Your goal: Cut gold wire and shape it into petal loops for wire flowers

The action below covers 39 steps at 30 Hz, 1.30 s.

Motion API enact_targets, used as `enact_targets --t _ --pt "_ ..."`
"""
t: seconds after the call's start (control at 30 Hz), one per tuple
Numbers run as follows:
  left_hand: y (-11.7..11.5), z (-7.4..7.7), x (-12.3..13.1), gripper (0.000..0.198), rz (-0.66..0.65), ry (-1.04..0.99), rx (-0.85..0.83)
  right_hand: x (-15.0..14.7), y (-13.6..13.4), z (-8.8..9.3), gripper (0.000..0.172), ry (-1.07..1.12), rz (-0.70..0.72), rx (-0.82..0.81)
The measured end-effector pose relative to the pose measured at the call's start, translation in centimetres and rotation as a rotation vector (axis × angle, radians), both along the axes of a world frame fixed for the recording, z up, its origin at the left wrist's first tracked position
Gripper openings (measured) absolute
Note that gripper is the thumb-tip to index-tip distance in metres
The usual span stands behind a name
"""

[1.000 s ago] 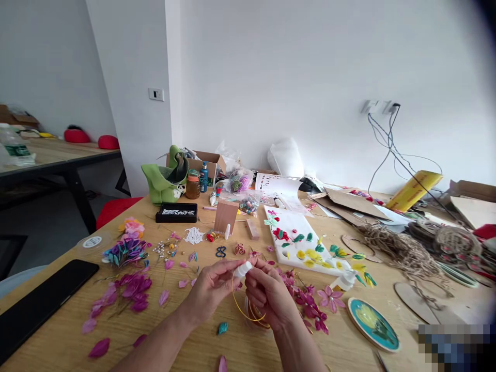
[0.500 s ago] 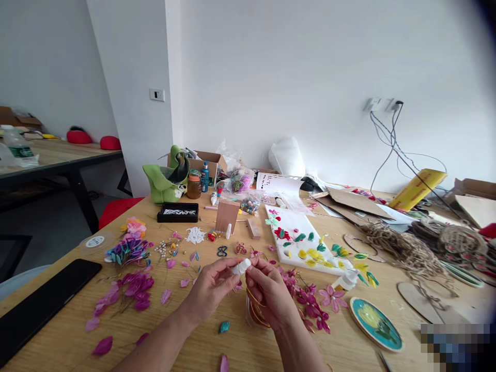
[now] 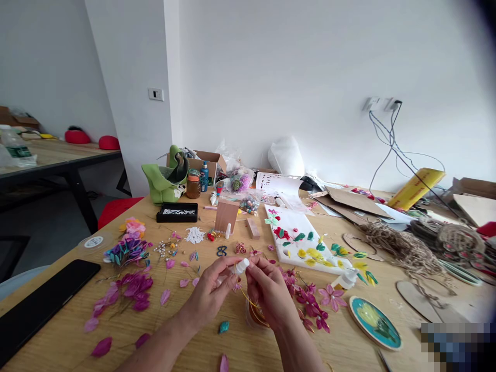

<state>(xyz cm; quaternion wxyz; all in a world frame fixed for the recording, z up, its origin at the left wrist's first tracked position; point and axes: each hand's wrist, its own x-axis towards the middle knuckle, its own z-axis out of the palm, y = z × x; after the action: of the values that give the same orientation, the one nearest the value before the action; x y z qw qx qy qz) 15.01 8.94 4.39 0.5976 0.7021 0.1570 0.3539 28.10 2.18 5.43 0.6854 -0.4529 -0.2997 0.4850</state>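
Over the near middle of the pale wooden table (image 3: 194, 343), the two hands are meeting just above the surface. The left hand (image 3: 209, 295) is curling narrow, its thumb and fingertips pinching the body of a small white plastic bottle (image 3: 241, 266), which is pointing up and to the right. The right hand (image 3: 271, 297) is closing its fingertips on the bottle's upper end, so both hands are gripping the same thing. A thin golden wire (image 3: 248, 301) is curving beneath the bottle between the palms and running down to a coil by the heel of the right hand; which fingers are pinching it I cannot tell.

Magenta petal flowers (image 3: 310, 305) are lying just right of the right hand, and a small teal leaf-shaped piece (image 3: 223, 326) is sitting on the table below the left wrist. A second white squeeze bottle (image 3: 346, 279) is lying on its side near a round teal-painted disc (image 3: 374, 324). Farther back, a white rectangular board (image 3: 290, 221) is carrying red, green and yellow petals. A flat black phone (image 3: 42, 302) is resting at the left edge, well apart from the hands.
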Motion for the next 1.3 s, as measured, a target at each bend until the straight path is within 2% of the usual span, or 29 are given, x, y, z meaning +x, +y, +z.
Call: enact_targets --t 0.17,0.3,0.43,0.53,0.8,1.1,1.2,1.3 --pt "0.1 -0.8 -0.1 0.028 0.155 -0.001 0.325 0.1 -0.2 0.0 0.04 -0.15 0.013 0.063" --pt "0.4 -1.5 -0.3 0.038 0.285 0.032 0.616 0.1 -0.2 0.1 0.049 -0.289 -0.086 0.059" --pt "0.5 -1.8 -0.5 0.046 0.374 0.06 0.762 0.1 -0.3 0.3 0.045 -0.325 -0.17 0.045" --pt "0.4 -1.7 -0.5 0.048 0.399 0.072 0.762 0.2 -0.4 0.6 0.04 -0.348 -0.166 0.035" --pt "0.1 -1.4 -0.5 0.047 0.408 0.096 0.706 0.1 -0.6 0.9 0.032 -0.405 -0.041 0.051" --pt "0.0 -1.2 -0.3 0.041 0.392 0.069 0.621 -0.1 -0.7 1.2 0.034 -0.503 -0.028 0.036" --pt "0.0 -1.0 -0.2 0.036 0.38 0.048 0.541 -0.1 -0.7 1.2 0.035 -0.465 -0.019 0.046" --pt "-0.1 -0.7 -0.1 0.029 0.342 0.045 0.38 -0.1 -0.6 1.1 0.034 -0.447 -0.018 0.049"
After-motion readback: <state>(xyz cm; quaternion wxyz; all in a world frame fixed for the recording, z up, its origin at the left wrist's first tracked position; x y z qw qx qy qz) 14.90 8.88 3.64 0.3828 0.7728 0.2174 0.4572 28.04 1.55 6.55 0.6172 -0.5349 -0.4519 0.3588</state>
